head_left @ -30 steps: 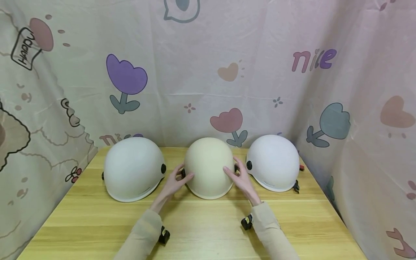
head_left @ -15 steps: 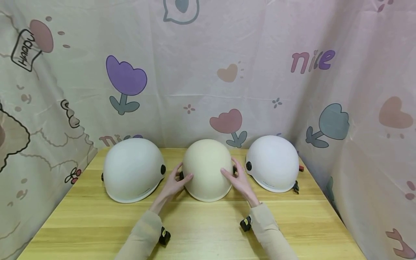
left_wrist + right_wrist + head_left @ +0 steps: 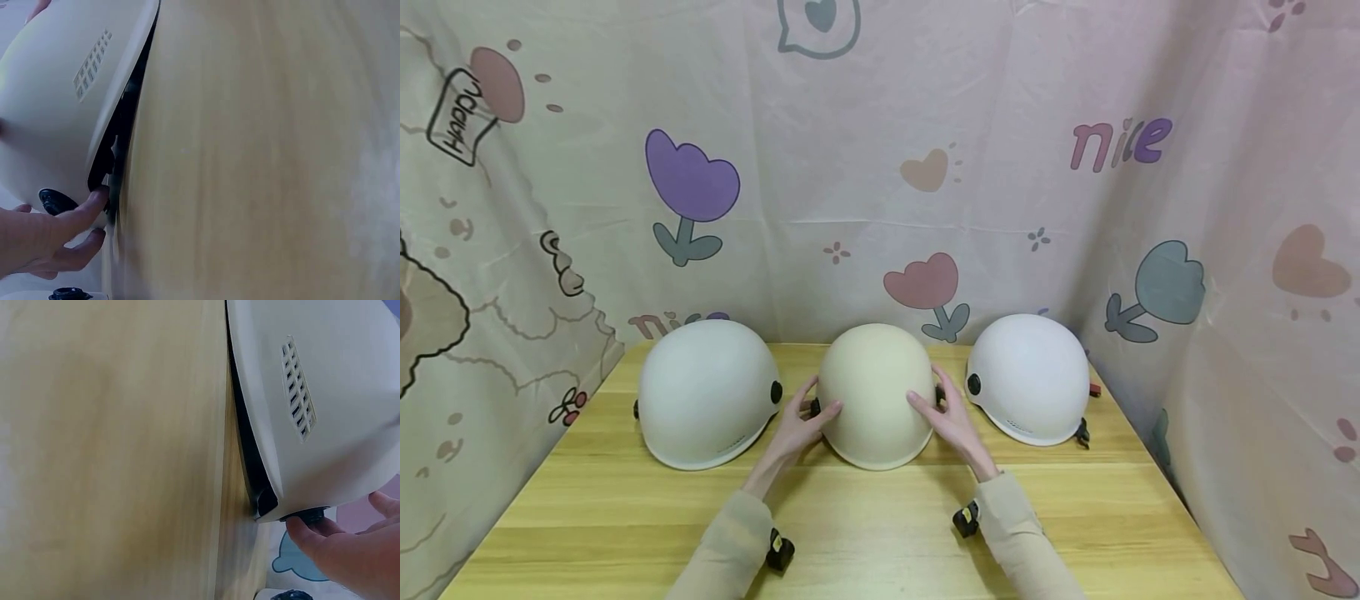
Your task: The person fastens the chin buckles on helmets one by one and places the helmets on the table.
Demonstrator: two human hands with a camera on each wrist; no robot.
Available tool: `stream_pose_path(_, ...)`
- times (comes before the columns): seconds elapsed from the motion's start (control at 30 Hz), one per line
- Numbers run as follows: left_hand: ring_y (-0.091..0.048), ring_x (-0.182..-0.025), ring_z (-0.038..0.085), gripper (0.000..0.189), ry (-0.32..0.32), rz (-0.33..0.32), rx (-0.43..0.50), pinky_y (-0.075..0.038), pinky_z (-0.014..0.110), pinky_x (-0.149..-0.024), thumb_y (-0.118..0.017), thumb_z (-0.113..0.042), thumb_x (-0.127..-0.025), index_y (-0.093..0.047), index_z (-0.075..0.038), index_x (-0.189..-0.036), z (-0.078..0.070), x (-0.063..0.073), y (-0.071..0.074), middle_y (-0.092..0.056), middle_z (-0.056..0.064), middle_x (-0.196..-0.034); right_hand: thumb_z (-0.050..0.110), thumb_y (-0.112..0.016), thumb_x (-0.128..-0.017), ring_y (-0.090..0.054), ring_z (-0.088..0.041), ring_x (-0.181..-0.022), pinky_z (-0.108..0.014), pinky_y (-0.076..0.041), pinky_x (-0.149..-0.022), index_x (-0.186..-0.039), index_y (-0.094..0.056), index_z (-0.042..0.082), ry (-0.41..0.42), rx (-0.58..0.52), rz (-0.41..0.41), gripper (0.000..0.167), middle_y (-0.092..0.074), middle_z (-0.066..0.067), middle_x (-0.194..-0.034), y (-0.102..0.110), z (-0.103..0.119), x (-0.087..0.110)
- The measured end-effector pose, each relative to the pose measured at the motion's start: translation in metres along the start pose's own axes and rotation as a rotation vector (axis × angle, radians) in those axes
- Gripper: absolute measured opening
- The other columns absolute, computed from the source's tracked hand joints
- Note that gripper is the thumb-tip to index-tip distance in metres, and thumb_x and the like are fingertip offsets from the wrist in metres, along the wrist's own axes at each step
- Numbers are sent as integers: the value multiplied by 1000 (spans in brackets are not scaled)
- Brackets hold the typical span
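A cream helmet (image 3: 876, 392) sits mid-table, its rounded shell facing me. My left hand (image 3: 797, 427) holds its left side, thumb on the shell and fingers round the edge by a black side disc. On the opposite side, my right hand (image 3: 953, 418) grips it in much the same way. In the left wrist view, fingertips (image 3: 97, 195) reach the lower rim beside the disc. The right wrist view has fingers (image 3: 303, 532) touching the black side disc (image 3: 306, 515) under the vented shell. The helmet's far side and inside are mostly hidden.
Left of the cream helmet stands a larger off-white helmet (image 3: 707, 396); to its right is a white helmet (image 3: 1028, 379) with a black buckle and a red piece at its far side. All rest on a wooden table (image 3: 865, 533) backed by a patterned curtain (image 3: 820, 167).
The cream helmet has slid slightly toward me and to the left, with both hands moving along on it. The two outer helmets have stayed in place.
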State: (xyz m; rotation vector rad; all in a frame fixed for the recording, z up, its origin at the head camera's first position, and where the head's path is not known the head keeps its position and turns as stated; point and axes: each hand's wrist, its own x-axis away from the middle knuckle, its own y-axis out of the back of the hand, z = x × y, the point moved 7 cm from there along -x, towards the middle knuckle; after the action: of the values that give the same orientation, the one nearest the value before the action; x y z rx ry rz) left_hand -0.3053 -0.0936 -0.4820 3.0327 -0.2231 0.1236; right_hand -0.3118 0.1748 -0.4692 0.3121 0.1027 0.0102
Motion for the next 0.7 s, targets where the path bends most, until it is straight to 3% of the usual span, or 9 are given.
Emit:
stream_pose_path(0.2,-55,-122,43,80,-16,-38,14,-55,46,-97,-70,-26,-96,-24,-13,-161,-3,0,2,-42,31,-140,25,-66,-97,-39,-52,-140,-64,-34,-116,-159,-25,7,-22,-26,22,77,-36,-34,-152,1,18,9)
stream_pose_path(0.33,-56,-116,37,79,-28,-53,2,-55,39,-90,-70,-25,-96,-26,-12,-160,-4,1,4,-42,30,-137,27,-65,-97,-35,-52,-143,-65,-29,-118,-160,-25,10,-21,-22,17,76,-33,-32,-156,1,17,10)
stream_pose_path(0.53,-56,-119,41,75,-53,-71,1,-56,43,-94,-70,-24,-96,-30,-12,-158,-5,3,6,-39,30,-140,37,-65,-96,-40,-49,-141,-64,-36,-115,-159,-27,19,-17,-6,2,75,-36,-28,-155,0,-2,3)
stream_pose_path(0.7,-46,-132,53,73,-66,-85,18,-50,54,-105,-69,-24,-96,-31,-13,-158,-5,5,10,-36,29,-142,31,-61,-99,-42,-51,-139,-62,-40,-112,-160,-25,12,-24,-10,32,73,-39,-32,-152,2,28,19)
